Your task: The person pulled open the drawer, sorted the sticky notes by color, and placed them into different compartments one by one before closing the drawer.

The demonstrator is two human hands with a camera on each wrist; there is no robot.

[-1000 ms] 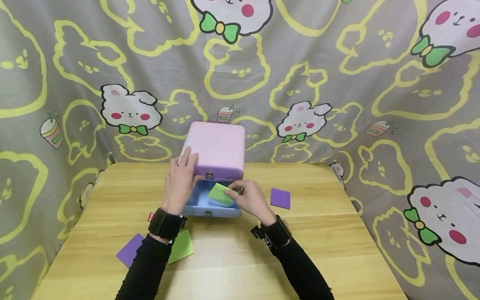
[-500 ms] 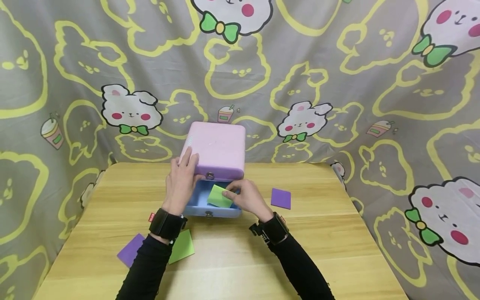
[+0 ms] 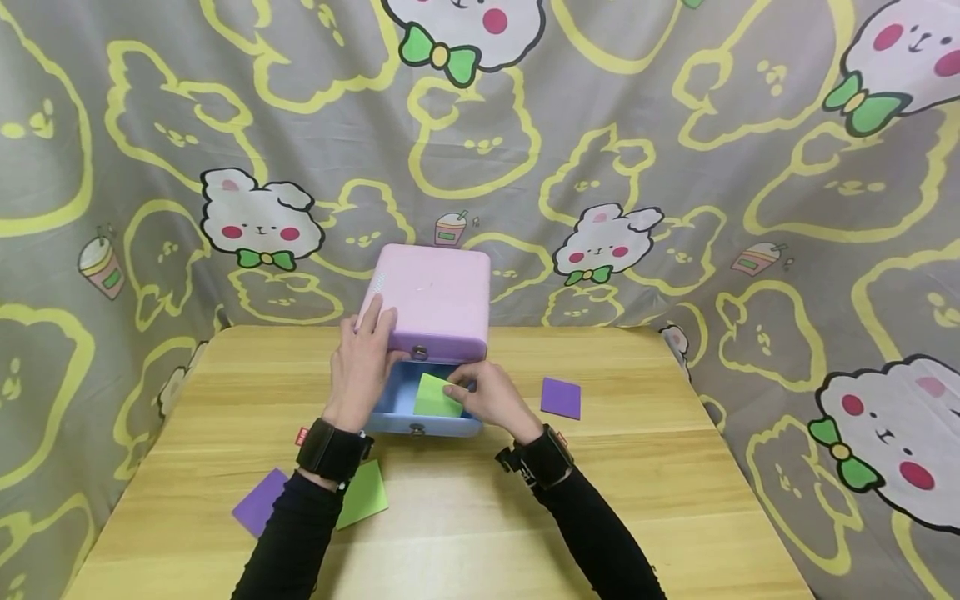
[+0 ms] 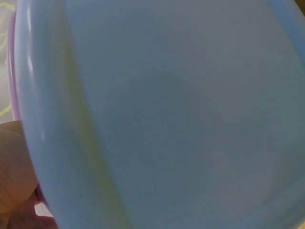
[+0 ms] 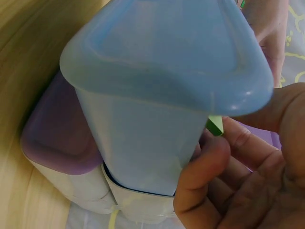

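A small drawer cabinet [image 3: 442,292] with a pink top stands at the back of the table, its blue drawer [image 3: 450,426] pulled out. My left hand [image 3: 360,358] rests on the cabinet's front left part, fingers spread over the top and thumb by the purple drawer front [image 3: 457,347]. Between thumb and fingers, my right hand [image 3: 491,396] pinches a light green square note pad [image 3: 431,397] at its right side, inside the blue drawer. In the right wrist view, only a corner of the green pad [image 5: 216,126] shows past the drawer [image 5: 143,138].
On the wooden table [image 3: 622,500], a purple square [image 3: 561,398] lies right of the cabinet. Another purple square [image 3: 258,502] and a green square [image 3: 363,496] lie at front left, partly covered by the left arm. A patterned curtain [image 3: 480,125] hangs behind.
My right hand has moved slightly left and the green pad has turned and come lower into the blue drawer. The left hand has stayed in place on the cabinet.
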